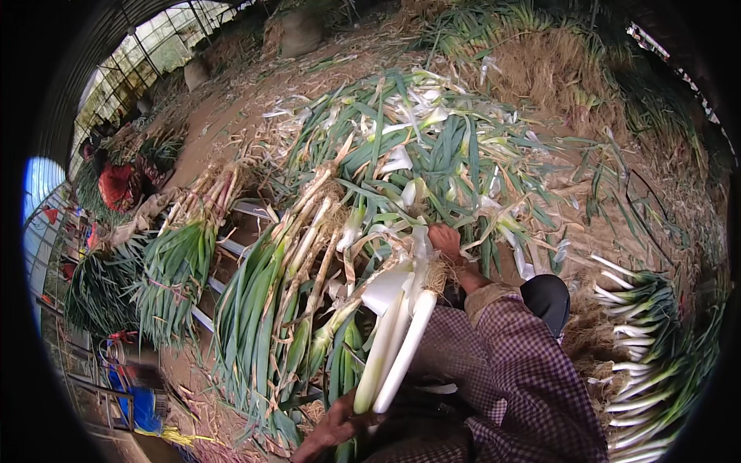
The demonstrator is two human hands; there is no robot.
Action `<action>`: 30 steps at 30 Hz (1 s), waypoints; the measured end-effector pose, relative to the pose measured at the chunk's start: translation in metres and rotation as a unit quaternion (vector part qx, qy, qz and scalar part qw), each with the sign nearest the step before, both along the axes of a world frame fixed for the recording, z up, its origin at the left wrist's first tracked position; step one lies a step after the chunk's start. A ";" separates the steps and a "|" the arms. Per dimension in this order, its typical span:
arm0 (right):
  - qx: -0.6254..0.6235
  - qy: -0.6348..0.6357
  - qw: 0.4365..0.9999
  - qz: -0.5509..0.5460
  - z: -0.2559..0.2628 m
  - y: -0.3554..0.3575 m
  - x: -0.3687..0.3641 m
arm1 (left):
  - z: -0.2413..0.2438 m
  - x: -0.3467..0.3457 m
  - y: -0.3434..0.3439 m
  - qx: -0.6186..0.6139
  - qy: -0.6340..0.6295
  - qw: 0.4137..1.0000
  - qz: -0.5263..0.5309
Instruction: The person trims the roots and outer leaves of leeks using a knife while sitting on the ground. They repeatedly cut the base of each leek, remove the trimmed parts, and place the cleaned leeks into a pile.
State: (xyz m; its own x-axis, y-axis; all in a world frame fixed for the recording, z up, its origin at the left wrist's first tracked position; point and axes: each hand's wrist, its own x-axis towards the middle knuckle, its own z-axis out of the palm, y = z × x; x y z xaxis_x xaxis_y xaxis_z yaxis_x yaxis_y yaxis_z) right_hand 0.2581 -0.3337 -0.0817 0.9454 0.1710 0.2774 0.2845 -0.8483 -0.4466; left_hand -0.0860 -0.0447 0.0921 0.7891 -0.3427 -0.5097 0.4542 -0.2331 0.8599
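My left hand (334, 427), low in the picture, is closed around large green onions at the lower end of their pale stalks (405, 347). Dry stringy roots (435, 276) show at the upper end of one stalk. Further up, my right hand (446, 240) has its fingers curled beside a strip of whitish outer sheath (421, 246) that hangs loose from the stalks. What its fingertips grip is hidden. Another broad peeled sheath (386, 290) folds outward to the left. Next to the held stalks lies a bundle of unpeeled green onions (255, 307) with roots pointing away from me.
Peeled green onions (637, 370) lie in a row on the right. Leaf and sheath scraps (428, 139) are heaped ahead. Tied bundles (173, 278) rest across metal rails (231, 247) on the left. More unpeeled stock (538, 69) stands behind. A person in red (120, 186) is at far left.
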 end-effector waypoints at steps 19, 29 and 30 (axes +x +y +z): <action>0.183 0.099 0.978 -0.010 0.001 0.031 0.033 | 0.008 -0.012 0.016 0.005 0.065 0.995 0.080; 0.298 -0.068 0.938 -0.163 0.026 -0.045 0.145 | 0.000 -0.054 0.046 0.007 0.143 0.988 0.065; 0.277 -0.031 0.951 -0.137 0.038 -0.004 0.124 | -0.012 -0.061 0.053 -0.009 0.059 0.990 0.129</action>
